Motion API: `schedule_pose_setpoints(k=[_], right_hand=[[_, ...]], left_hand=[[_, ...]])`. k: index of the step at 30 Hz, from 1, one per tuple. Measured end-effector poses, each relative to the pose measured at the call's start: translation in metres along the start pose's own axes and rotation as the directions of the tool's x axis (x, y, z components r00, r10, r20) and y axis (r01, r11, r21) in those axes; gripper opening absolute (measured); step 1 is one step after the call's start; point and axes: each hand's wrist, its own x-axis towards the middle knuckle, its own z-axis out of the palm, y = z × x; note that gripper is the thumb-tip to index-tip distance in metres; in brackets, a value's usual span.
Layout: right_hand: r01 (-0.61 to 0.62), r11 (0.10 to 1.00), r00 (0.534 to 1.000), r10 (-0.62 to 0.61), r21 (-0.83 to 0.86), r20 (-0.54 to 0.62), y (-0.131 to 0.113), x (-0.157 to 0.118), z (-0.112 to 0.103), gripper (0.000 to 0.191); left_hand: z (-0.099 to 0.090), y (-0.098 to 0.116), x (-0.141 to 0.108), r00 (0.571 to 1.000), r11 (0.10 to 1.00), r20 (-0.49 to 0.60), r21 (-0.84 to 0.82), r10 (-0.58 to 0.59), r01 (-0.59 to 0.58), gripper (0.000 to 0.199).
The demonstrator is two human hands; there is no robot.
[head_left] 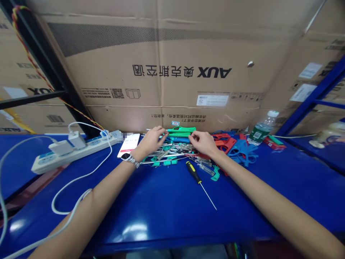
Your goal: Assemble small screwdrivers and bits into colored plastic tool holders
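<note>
**Pretty cramped setup, lots crowding in**

So from the head view, container stuff first: a clear bottle with a green label and white cap is standing well off to the right of the right fingers, and I can't make out how full it is. A small red box is lying just beyond it, its contents not showing. A huge cardboard panel with upside-down AUX print is rising behind the fingers.

Now the hands. The lime-green casing is lying right between them. The left hand is sitting at its left end and the right hand at its right, fingertips bent in close; honestly can't tell whether either one is actually gripping.

A darker green casing is lying just past the fingers, and a blue one is lying just nearer. Clear plastic tubes are cluttering the space below, red parts and blue frames are piling up right of the right fingers. A screwdriver is lying nearer the camera. Left of the left fingers, a phone and power strip are taking up room.
</note>
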Motion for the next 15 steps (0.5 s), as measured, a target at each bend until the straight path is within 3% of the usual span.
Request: schedule_pose_setpoints(k=[4, 9, 15], right_hand=[[0.051, 0.993, 0.998, -0.048, 0.104, -0.032, -0.001, -0.019, -0.002, 0.033], [0.035, 0.992, 0.997, -0.027, 0.119, -0.069, 0.003, -0.048, -0.013, 0.031], [-0.056, 0.993, 0.994, 0.045, -0.107, -0.096, 0.034, -0.078, -0.048, 0.023]], left_hand=[[-0.003, 0.024, -0.014, 0.999, 0.997, -0.018, -0.065, 0.043, -0.044, 0.023], [0.001, 0.057, -0.017, 0.991, 0.991, 0.049, -0.064, 0.123, -0.120, 0.022], [0.018, 0.092, 0.014, 0.978, 0.988, 0.157, -0.092, 0.134, -0.121, 0.018]])
